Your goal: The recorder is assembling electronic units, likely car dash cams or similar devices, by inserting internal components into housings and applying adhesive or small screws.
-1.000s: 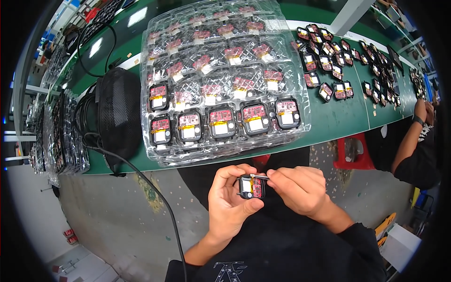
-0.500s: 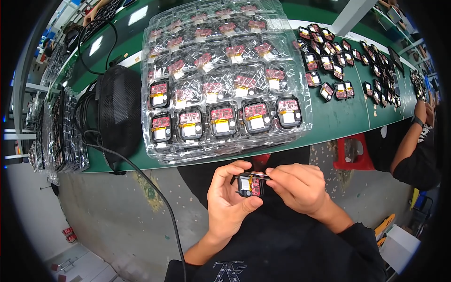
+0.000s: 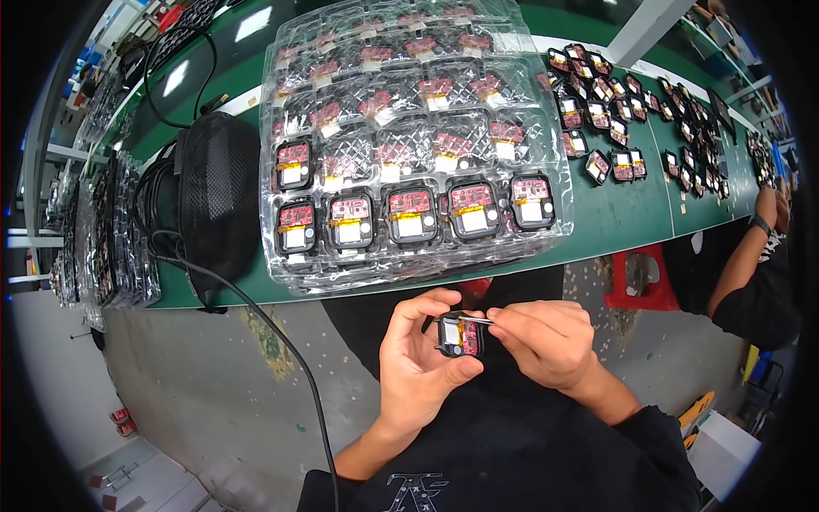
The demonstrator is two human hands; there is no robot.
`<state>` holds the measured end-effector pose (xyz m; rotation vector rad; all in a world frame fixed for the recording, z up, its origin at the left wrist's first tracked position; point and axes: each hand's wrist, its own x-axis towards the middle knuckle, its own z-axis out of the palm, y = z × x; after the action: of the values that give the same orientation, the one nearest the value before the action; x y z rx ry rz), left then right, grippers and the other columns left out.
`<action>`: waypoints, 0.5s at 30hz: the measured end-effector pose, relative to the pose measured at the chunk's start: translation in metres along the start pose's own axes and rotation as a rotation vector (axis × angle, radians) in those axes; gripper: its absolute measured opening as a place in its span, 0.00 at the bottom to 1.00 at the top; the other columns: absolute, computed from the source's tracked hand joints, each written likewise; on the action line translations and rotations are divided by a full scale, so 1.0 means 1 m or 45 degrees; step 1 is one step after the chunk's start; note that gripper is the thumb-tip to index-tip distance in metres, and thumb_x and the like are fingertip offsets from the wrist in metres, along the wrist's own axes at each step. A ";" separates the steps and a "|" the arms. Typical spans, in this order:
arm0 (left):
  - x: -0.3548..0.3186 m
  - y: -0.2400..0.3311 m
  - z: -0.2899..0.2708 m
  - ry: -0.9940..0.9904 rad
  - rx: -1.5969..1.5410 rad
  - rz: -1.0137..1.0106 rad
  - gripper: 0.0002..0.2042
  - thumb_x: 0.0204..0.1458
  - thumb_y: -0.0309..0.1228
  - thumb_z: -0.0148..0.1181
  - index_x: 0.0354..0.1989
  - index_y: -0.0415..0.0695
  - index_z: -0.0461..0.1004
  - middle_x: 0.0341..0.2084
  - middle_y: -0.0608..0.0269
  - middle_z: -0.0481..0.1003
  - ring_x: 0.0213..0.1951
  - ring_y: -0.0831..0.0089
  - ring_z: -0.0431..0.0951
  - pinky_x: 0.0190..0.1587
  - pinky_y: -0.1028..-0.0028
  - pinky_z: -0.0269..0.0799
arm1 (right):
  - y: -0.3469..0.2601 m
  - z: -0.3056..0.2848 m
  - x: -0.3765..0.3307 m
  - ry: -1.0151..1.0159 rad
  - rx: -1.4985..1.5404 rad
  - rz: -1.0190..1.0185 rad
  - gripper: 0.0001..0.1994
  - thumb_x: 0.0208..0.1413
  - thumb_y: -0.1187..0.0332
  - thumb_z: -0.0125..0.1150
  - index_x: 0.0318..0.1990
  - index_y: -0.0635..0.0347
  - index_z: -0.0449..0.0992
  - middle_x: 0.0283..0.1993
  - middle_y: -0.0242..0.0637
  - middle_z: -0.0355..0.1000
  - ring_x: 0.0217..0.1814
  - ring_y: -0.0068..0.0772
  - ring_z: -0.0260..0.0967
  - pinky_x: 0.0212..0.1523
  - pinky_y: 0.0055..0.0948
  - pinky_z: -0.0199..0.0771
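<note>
A small black square device case (image 3: 450, 334), with a red circuit board, a white block and yellow tape inside, is held in front of my body. My left hand (image 3: 411, 363) is closed round its edges, thumb at the lower side and fingers at the upper. In my right hand (image 3: 550, 343) a slim metal tool that looks like tweezers (image 3: 474, 319) is pinched between thumb and forefinger. Its tip reaches the upper edge of the case; the exact contact is too small to make out. Beyond my hands lies a clear plastic tray (image 3: 556, 224) with similar cases in its pockets.
A black mesh bag (image 3: 220, 192) and a black cable (image 3: 286, 337) are at the left. More cases (image 3: 597, 111) lie loose on the green table (image 3: 627, 209) to the right. A red stool (image 3: 636, 286) and another person's arm (image 3: 742, 256) are farther right.
The view has shifted slightly. Both hands keep nearly the same hold, and the case has turned a little while the tool's tip stays at its upper edge.
</note>
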<state>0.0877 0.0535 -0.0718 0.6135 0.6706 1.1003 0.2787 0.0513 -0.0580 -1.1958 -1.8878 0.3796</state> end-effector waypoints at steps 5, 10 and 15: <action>0.000 0.000 0.001 -0.001 0.038 -0.012 0.32 0.45 0.24 0.80 0.57 0.41 0.66 0.61 0.51 0.63 0.59 0.61 0.74 0.61 0.64 0.75 | -0.003 0.002 -0.001 0.037 -0.046 0.004 0.13 0.45 0.77 0.76 0.40 0.65 0.82 0.32 0.38 0.80 0.28 0.33 0.80 0.27 0.29 0.79; -0.001 -0.002 0.001 0.014 0.045 0.019 0.32 0.45 0.24 0.80 0.57 0.40 0.67 0.61 0.50 0.64 0.59 0.62 0.74 0.61 0.64 0.75 | -0.006 0.004 -0.004 0.045 -0.118 0.010 0.13 0.46 0.76 0.76 0.40 0.65 0.82 0.32 0.36 0.80 0.27 0.32 0.78 0.26 0.28 0.78; -0.001 -0.001 0.003 0.026 0.009 0.030 0.32 0.45 0.24 0.81 0.56 0.40 0.68 0.60 0.50 0.64 0.59 0.63 0.73 0.64 0.62 0.74 | -0.002 0.003 -0.004 0.075 -0.282 -0.112 0.13 0.47 0.73 0.76 0.41 0.63 0.83 0.33 0.33 0.79 0.23 0.26 0.72 0.23 0.25 0.69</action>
<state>0.0908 0.0518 -0.0706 0.6183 0.6865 1.1278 0.2762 0.0470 -0.0604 -1.2482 -1.9614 0.0876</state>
